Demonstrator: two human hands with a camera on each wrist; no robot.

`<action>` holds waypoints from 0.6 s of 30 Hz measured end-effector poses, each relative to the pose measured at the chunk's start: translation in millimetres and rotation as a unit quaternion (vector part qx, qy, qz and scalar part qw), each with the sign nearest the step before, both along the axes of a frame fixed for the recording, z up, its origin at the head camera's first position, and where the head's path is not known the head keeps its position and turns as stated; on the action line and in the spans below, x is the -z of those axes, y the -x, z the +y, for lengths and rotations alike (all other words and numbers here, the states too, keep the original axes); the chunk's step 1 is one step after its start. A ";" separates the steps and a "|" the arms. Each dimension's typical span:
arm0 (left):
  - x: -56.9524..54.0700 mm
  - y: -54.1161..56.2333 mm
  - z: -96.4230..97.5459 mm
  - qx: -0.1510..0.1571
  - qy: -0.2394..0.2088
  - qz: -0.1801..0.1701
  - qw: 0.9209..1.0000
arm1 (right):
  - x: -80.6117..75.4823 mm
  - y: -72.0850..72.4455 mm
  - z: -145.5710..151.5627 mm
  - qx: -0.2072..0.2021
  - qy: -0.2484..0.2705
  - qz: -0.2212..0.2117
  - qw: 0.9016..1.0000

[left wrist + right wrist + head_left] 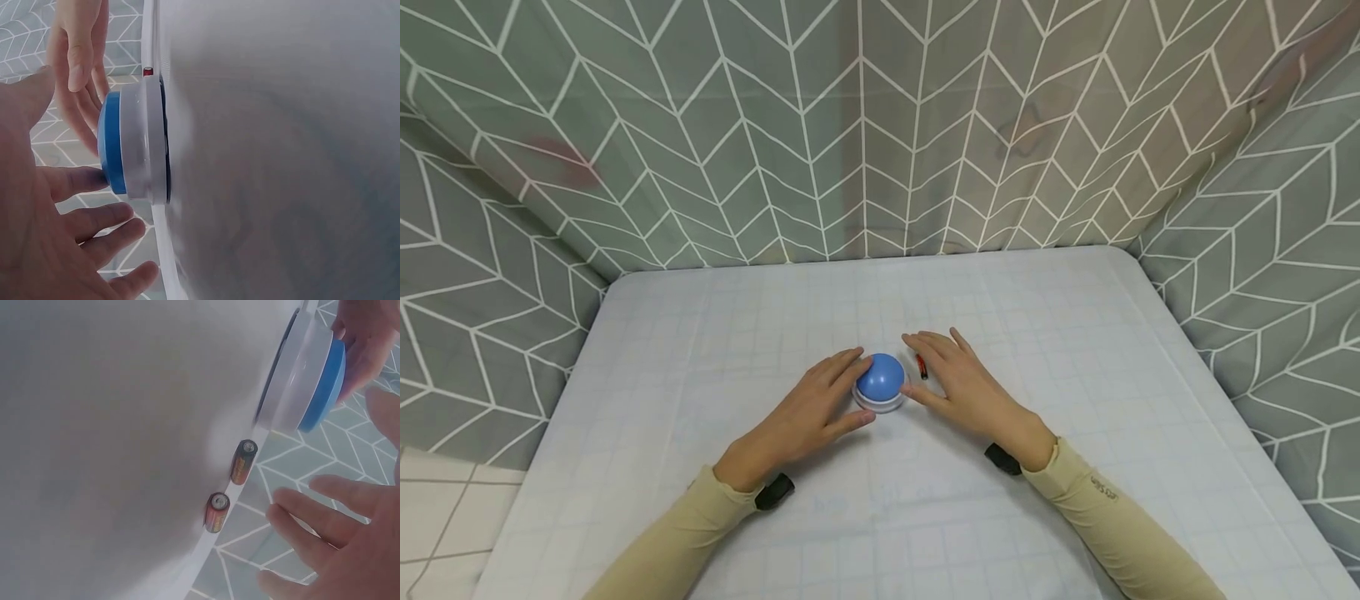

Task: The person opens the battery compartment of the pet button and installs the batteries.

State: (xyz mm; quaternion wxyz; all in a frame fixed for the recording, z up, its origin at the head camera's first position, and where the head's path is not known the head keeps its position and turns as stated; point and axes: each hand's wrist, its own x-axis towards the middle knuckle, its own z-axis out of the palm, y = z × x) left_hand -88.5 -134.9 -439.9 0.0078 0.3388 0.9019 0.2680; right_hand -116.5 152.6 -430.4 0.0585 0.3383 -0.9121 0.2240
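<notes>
A round button with a blue dome (882, 380) and a white base (144, 137) sits on the table. On its left side is my left hand (801, 417), its fingers loosely spread; the index fingertip touches the dome's edge in the left wrist view. My right hand (970, 387) hovers on the other side with relaxed fingers, its thumb close to the button. Whether that thumb touches it, I cannot tell. Beside the button lie two small batteries, a dark-and-orange battery (244, 462) and a red-and-orange battery (217, 514), below the right hand's fingers.
A white cloth with a faint grid covers the table (760, 333). Behind it and at both sides hang grey curtains (820, 125) with a white chevron pattern. Dark bands (774, 492) circle both wrists over beige sleeves. Pale floor tiles (445, 508) show at lower left.
</notes>
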 end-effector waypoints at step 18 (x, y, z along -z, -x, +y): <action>-1.1 -3.0 0.7 -0.001 0.005 0.002 1.000 | -3.9 -1.6 -17.4 -0.029 -0.026 -0.027 0.999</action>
